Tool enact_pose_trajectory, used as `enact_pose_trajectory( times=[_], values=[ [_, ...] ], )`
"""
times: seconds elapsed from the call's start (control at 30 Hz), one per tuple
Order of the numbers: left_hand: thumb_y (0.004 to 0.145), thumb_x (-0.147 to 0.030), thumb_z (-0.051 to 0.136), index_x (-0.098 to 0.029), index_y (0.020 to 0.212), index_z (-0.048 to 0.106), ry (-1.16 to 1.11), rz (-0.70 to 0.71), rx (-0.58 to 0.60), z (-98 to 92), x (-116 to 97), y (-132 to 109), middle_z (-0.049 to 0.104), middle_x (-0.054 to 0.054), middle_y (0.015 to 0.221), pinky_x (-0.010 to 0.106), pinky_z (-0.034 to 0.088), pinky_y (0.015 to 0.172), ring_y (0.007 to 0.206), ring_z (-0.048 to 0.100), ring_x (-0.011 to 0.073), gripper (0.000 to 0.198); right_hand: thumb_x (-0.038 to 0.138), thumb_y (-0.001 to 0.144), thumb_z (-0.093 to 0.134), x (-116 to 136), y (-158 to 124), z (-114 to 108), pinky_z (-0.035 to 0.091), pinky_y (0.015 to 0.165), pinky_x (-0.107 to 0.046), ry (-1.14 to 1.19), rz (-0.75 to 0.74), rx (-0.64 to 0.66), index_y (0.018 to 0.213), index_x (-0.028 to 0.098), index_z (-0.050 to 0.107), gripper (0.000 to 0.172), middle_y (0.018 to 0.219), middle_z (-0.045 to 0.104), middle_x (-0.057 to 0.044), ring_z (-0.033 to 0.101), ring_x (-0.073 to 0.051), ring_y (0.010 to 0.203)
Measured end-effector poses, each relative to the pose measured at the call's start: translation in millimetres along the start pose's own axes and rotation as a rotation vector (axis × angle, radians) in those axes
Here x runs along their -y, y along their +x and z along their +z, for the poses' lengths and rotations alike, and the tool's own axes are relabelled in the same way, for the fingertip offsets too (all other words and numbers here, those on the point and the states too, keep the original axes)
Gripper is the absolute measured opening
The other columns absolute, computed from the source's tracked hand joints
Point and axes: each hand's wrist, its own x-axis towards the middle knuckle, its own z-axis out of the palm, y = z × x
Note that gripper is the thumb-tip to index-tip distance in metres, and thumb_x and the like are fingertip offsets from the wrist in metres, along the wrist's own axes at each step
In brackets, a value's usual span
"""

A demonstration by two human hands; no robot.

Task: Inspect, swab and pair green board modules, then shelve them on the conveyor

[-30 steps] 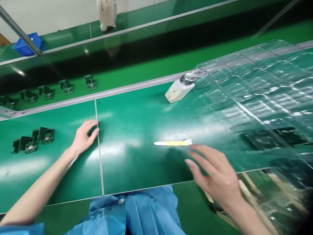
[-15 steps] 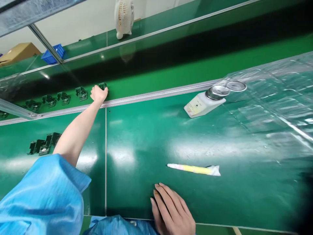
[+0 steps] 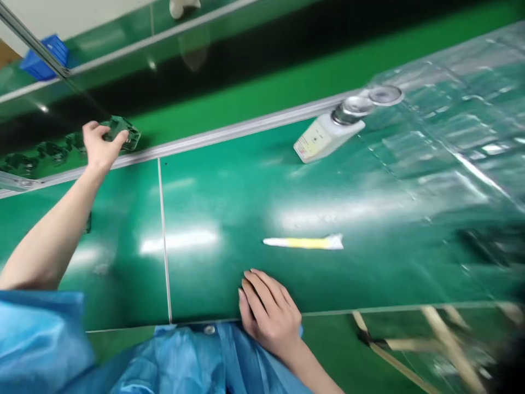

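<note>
My left hand (image 3: 102,143) reaches out to the far left strip of the bench, thumb and fingers closed around a dark green circuit board part (image 3: 127,133). Just left of it, several similar dark parts (image 3: 52,152) stand in a row behind the metal rail, partly blurred. My right hand (image 3: 270,312) lies on the near edge of the green bench with its fingers stretched out and nothing in them. Beyond those fingers lies a slim stick (image 3: 305,243) wrapped in white and yellow, untouched.
A white bottle (image 3: 328,137) with a metal top stands by the metal rail (image 3: 229,130). Clear plastic sheeting (image 3: 447,137) covers the right side. A blue bin (image 3: 45,57) sits at the back left. Wooden slats (image 3: 447,339) show below the bench edge at right.
My left hand has moved left along the strip with the circuit board part, towards the row. My right hand stays resting on the bench. The view has shifted, showing more below the near edge.
</note>
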Motion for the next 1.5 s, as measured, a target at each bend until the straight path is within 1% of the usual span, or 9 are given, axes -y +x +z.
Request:
enact_pose_trajectory(
  times=[0.1, 0.23, 0.4, 0.6, 0.77, 0.9, 1.0, 1.2, 1.5],
  values=[
    [0.053, -0.061, 0.091, -0.015, 0.082, 0.059, -0.069, 0.119, 0.075, -26.0, -11, -85, 0.053, 0.012, 0.143, 0.056, 0.043, 0.114, 0.134, 0.05, 0.0358, 0.063, 0.011, 0.09, 0.058, 9, 8, -1, 0.061, 0.08, -0.036, 0.056, 0.087, 0.032, 0.097, 0.019, 0.073, 0.018, 0.094, 0.077, -0.008, 0.073, -0.024, 0.094],
    [0.067, -0.039, 0.089, -0.024, 0.097, 0.066, -0.174, 0.573, 0.125, -60.7, -16, -225, 0.054, 0.01, 0.149, 0.056, 0.051, 0.103, 0.132, 0.056, 0.0368, 0.041, 0.013, 0.09, 0.057, -5, 15, -8, 0.059, 0.077, -0.038, 0.061, 0.161, 0.012, 0.1, 0.023, 0.071, 0.02, 0.092, 0.075, -0.006, 0.071, -0.022, 0.088],
    [0.071, -0.022, 0.085, -0.027, 0.116, 0.064, -0.126, 0.411, 0.062, -64.5, -20, -318, 0.048, 0.016, 0.154, 0.059, 0.05, 0.102, 0.136, 0.052, 0.041, 0.05, 0.015, 0.092, 0.057, -58, 16, -21, 0.052, 0.07, -0.039, -0.144, 0.242, -0.037, 0.101, 0.023, 0.068, 0.017, 0.096, 0.073, -0.01, 0.067, -0.024, 0.083],
    [0.075, -0.041, 0.084, -0.029, 0.129, 0.062, -0.006, 0.213, 0.227, -66.1, -48, -329, 0.033, 0.015, 0.164, 0.066, 0.04, 0.113, 0.145, 0.039, 0.0469, 0.059, 0.019, 0.094, 0.052, -72, 27, -16, 0.054, 0.073, -0.043, -0.241, 0.277, 0.046, 0.102, 0.023, 0.068, 0.019, 0.099, 0.07, -0.011, 0.064, -0.026, 0.084],
    [0.078, -0.055, 0.078, -0.03, 0.152, 0.041, -0.022, 0.213, 0.437, -90.4, -65, -333, 0.022, 0.017, 0.169, 0.069, 0.03, 0.119, 0.152, 0.027, 0.0473, 0.087, 0.03, 0.094, 0.059, 4, 25, -10, 0.06, 0.084, -0.046, 0.235, 0.315, -0.04, 0.136, 0.024, 0.053, 0.043, 0.12, 0.064, -0.014, 0.066, -0.029, 0.106],
    [0.084, -0.045, 0.075, -0.033, 0.153, 0.038, -0.264, 0.15, 0.363, -95.9, -48, -322, 0.034, 0.012, 0.164, 0.06, 0.03, 0.124, 0.153, 0.031, 0.0375, 0.079, 0.053, 0.089, 0.065, 66, 10, 5, 0.056, 0.1, -0.06, 0.494, 0.263, 0.039, 0.159, 0.019, 0.019, 0.091, 0.143, 0.049, -0.023, 0.055, -0.039, 0.131],
    [0.089, -0.042, 0.07, -0.031, 0.147, 0.048, -0.516, 0.026, 0.302, -82.0, -28, -306, 0.051, 0.01, 0.153, 0.051, 0.037, 0.123, 0.147, 0.044, 0.0317, 0.063, 0.055, 0.086, 0.07, 85, 8, 21, 0.055, 0.102, -0.061, 0.474, 0.311, 0.06, 0.161, 0.017, 0.012, 0.102, 0.144, 0.048, -0.026, 0.053, -0.04, 0.134],
    [0.083, -0.039, 0.072, -0.026, 0.123, 0.067, -0.8, -0.097, 0.35, -46.0, -20, -284, 0.073, 0.008, 0.122, 0.045, 0.05, 0.11, 0.121, 0.066, 0.0268, 0.043, 0.03, 0.09, 0.063, 62, 23, 28, 0.056, 0.102, -0.055, 0.468, 0.313, 0.105, 0.156, 0.021, 0.028, 0.075, 0.138, 0.055, -0.02, 0.058, -0.036, 0.128],
    [0.08, -0.024, 0.064, -0.022, 0.084, 0.068, -0.87, -0.149, 0.236, -33.9, -36, -287, 0.073, 0.001, 0.08, 0.046, 0.054, 0.1, 0.099, 0.073, 0.025, 0.006, 0.022, 0.085, 0.057, 32, 16, 17, 0.056, 0.101, -0.056, 0.568, 0.285, 0.202, 0.156, 0.026, 0.024, 0.079, 0.14, 0.056, -0.017, 0.059, -0.034, 0.128]
  ],
)
